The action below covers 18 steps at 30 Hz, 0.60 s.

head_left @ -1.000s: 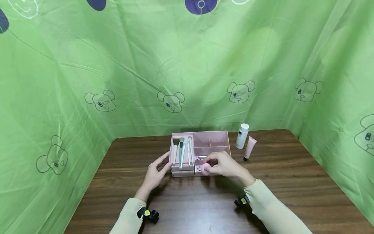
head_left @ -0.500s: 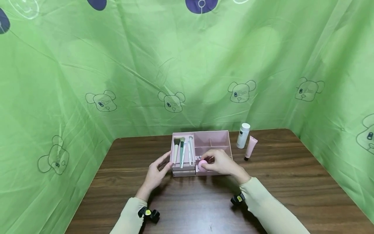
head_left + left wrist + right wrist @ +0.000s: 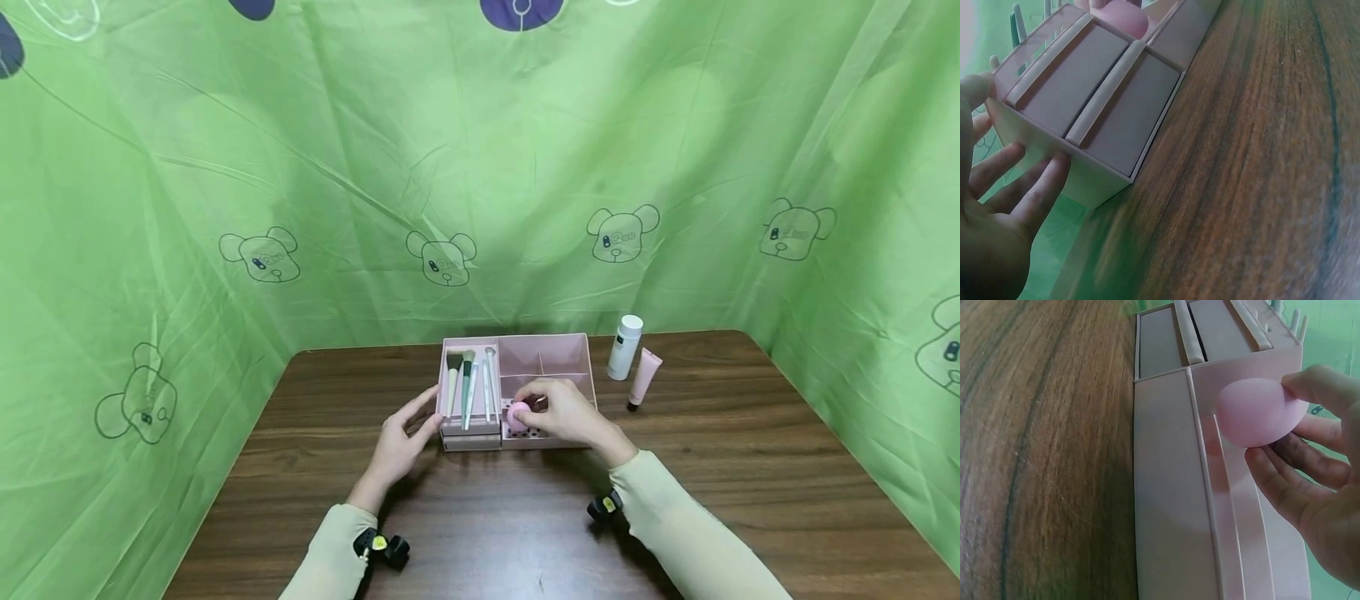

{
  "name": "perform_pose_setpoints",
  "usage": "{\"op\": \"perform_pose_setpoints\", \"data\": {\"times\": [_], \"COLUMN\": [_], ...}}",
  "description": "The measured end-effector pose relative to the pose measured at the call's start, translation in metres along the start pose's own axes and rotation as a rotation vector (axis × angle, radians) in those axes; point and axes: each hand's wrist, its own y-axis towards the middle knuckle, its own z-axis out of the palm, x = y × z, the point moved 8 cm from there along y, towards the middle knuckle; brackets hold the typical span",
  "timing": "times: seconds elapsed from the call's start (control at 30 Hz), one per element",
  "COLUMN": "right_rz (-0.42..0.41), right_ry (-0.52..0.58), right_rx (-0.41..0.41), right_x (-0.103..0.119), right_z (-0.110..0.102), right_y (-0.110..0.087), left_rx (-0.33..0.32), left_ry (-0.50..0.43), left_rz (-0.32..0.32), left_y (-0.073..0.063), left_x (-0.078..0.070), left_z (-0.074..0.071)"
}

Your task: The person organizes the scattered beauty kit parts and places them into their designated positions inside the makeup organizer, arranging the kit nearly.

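Note:
A pink organizer box (image 3: 555, 345) stands near the back of the table, with two drawers (image 3: 1132, 106) at its front left. My left hand (image 3: 397, 446) rests against the box's left wall, fingers fairly straight and touching its side and upper front corner. Between thumb and fingers, my right hand (image 3: 566, 412) pinches a smooth, rounded pink makeup sponge (image 3: 1257, 414). It holds the sponge over the front right compartment, close to the drawer block's side wall. Several makeup brushes (image 3: 467, 390) lie in the shallow tray on top of the drawers. The right hand hides part of the compartments.
To the right of the box, a white bottle (image 3: 624, 348) and a pink tube (image 3: 643, 379) with a black cap stand on the brown wooden table (image 3: 480, 517). Green cloth (image 3: 337, 208) with bear drawings hangs behind and along both sides.
My right hand has moved a little left and toward the back, taking the sponge closer to the drawer block. The left hand has kept its place on the box.

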Motion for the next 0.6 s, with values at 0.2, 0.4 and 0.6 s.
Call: {"op": "perform_pose_setpoints", "data": {"times": [0.2, 0.4, 0.6], "right_rz": [0.021, 0.018, 0.027], "right_ry": [-0.003, -0.005, 0.005], "right_rx": [0.006, 0.009, 0.001], "right_x": [-0.007, -0.012, -0.013], "right_z": [0.005, 0.011, 0.01], "right_y": [0.001, 0.002, 0.002], "left_rx": [-0.001, 0.002, 0.006], "left_ry": [-0.007, -0.015, -0.029], "left_rz": [-0.006, -0.014, -0.005], "left_y": [-0.001, -0.001, 0.0], "left_x": [0.0, 0.001, 0.0], "left_z": [0.001, 0.001, 0.001]}}
